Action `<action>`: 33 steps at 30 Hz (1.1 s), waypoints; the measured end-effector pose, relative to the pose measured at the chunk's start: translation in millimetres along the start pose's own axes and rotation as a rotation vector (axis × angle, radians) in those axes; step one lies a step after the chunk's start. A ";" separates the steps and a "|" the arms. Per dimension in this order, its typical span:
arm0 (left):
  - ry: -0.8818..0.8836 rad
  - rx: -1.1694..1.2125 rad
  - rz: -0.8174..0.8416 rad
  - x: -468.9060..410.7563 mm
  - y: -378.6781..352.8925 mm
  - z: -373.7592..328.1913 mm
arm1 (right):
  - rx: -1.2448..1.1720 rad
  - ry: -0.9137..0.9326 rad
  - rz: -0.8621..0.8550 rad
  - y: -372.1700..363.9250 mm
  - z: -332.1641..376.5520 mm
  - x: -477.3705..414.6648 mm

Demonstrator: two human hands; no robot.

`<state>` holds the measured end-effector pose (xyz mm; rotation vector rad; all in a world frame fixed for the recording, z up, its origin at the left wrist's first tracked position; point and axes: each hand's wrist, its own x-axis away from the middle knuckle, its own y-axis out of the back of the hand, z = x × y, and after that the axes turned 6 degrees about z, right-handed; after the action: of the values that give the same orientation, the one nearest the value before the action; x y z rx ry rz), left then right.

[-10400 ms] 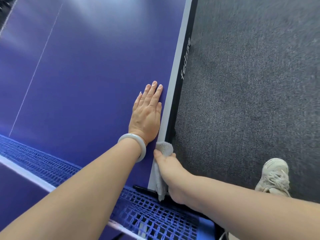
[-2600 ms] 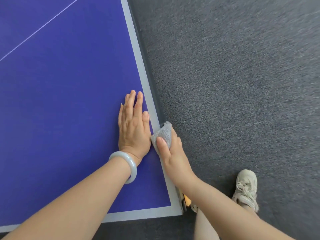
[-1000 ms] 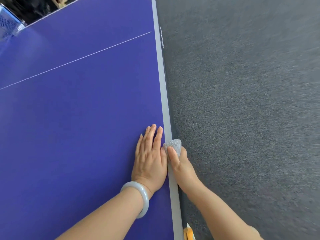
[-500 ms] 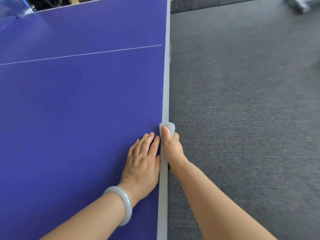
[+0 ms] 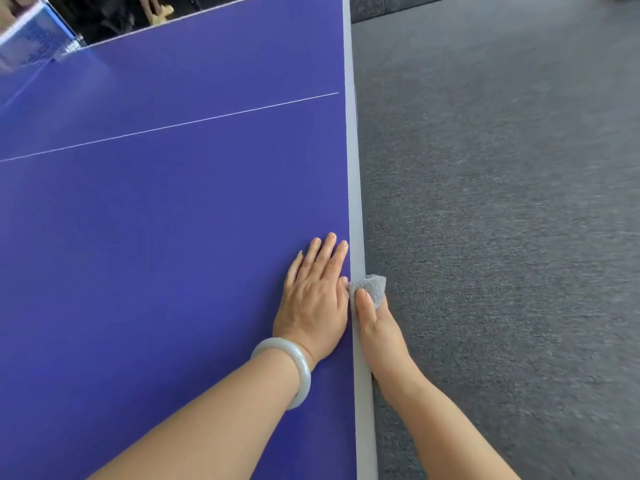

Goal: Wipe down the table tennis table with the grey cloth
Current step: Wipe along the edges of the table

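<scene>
A grey cloth is pinched against the right edge of a blue table tennis table by the right hand, thumb on top. Just beside it, the left hand lies flat, fingers straight, wearing a pale bangle.

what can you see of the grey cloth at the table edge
The small grey terry-looking cloth is bunched into a rounded wad with a nubby pile. It sits over the pale grey border of the blue table tennis table, hanging past the rim. The right hand grips it, thumb pressed on top, other fingers hidden. The flat left hand lies right beside it.
</scene>
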<state>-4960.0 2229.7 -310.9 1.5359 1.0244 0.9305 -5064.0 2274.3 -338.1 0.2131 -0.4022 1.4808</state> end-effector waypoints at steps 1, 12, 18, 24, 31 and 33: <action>0.003 -0.001 0.007 -0.6 0.3 0.3 | 0.009 0.005 -0.007 0.4 2.5 -6.3; 0.058 0.004 0.069 3.9 6.4 -5.1 | -0.165 -0.043 0.064 4.7 -2.8 -2.3; 0.067 0.027 0.076 4.1 9.0 -10.2 | -0.178 -0.153 0.185 13.7 -16.9 15.0; 0.111 -0.007 0.071 2.0 8.3 -19.0 | -0.031 -0.321 0.003 3.1 19.0 -11.0; 0.090 -0.052 0.078 0.0 7.7 -16.0 | -0.053 -0.292 0.108 14.0 34.0 -63.8; 0.008 -0.050 0.036 -8.1 13.6 -9.2 | -0.066 -0.285 0.108 14.9 29.4 -66.2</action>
<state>-4969.2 2223.5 -296.4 1.5147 0.9750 0.9815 -5085.3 2203.4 -338.4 0.3562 -0.6998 1.5446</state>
